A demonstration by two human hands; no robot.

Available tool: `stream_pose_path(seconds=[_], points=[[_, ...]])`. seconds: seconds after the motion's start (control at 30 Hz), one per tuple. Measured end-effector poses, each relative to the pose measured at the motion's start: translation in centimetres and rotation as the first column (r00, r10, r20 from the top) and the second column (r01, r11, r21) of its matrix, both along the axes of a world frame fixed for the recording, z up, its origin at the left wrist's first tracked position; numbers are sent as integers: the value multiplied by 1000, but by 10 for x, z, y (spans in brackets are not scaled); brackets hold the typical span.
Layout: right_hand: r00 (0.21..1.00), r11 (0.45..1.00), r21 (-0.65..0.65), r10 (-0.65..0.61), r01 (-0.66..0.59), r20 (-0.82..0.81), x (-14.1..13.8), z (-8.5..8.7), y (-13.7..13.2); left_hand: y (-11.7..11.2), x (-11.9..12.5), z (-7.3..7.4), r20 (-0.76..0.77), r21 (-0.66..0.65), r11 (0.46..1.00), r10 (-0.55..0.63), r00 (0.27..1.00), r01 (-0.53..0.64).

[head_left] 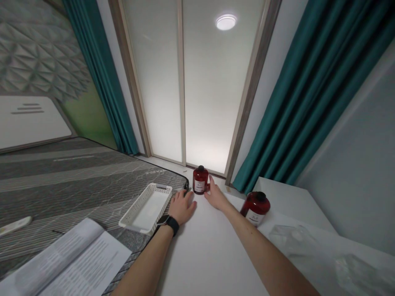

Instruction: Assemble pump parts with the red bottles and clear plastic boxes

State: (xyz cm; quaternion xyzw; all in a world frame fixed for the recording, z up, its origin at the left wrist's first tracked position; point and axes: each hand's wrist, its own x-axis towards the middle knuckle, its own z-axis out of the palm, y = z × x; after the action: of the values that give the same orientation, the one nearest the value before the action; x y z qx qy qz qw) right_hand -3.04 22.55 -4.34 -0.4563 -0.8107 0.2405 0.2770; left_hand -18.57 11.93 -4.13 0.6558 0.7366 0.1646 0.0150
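My left hand [182, 208], with a black watch on its wrist, lies palm down with fingers spread. It rests at the border between the white tabletop [208, 246] and the patterned grey mattress. At the table's far end stands an upright dark red bottle [200, 182] with a black cap, a white label and a side handle. Just right of that handle is my right hand [216, 197], index finger and thumb apart; whether they touch the handle is hard to see. A second, similar red bottle [255, 207] stands beyond my right forearm, which partly covers it.
On the mattress [92, 172] lie a white perforated basket [145, 209], an open book [70, 263] and a white stick-like object [15, 226]. Crumpled clear plastic [293, 238] sits at the right, near a white box-like surface [290, 197]. Frosted sliding doors [210, 102] and teal curtains [296, 102] stand behind.
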Motion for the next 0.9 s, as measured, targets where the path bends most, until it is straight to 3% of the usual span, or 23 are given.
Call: stream_pose_path(seconds=[0.17,0.43,0.57,0.7,0.8,0.9], points=[[996,1000,9,24,-23,-89,13,1,-35,-5,2,8,-47,76,996,-49,998,52],[977,985,64,165,-158,-134,66,11,-127,-24,27,25,-74,162,959,-223,972,233],[974,979,86,196,-187,-113,107,15,-163,-32,47,27,-46,179,879,-440,897,441],[993,974,202,113,-107,-21,144,17,-192,-39,65,28,-19,156,751,-648,762,642],[999,958,285,48,-43,-11,165,15,-204,-42,73,29,-5,142,687,-719,695,712],[1000,936,352,3,-1,-4,181,10,-207,-44,76,30,10,157,679,-727,687,717]])
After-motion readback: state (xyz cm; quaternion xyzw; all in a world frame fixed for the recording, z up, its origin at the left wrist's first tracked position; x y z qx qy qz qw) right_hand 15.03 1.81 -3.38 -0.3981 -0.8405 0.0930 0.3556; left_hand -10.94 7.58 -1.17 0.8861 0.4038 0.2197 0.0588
